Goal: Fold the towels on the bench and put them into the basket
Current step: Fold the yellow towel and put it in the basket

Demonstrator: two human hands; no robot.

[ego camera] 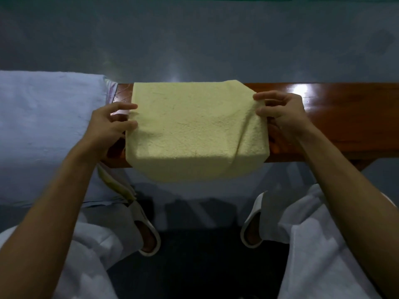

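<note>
A pale yellow towel (194, 128) lies across the glossy brown wooden bench (336, 117), its near edge hanging over the front of the bench. My left hand (110, 126) pinches the towel's left edge between thumb and fingers. My right hand (280, 113) pinches the right edge, lifting it slightly so the cloth creases there. A large light blue towel (47, 126) covers the bench to the left and hangs down its front. No basket is in view.
Another striped cloth (116, 182) peeks out from under the blue towel near my left wrist. Below the bench are my knees in white trousers and my feet in white slippers (146, 231). Grey floor (194, 39) lies beyond the bench.
</note>
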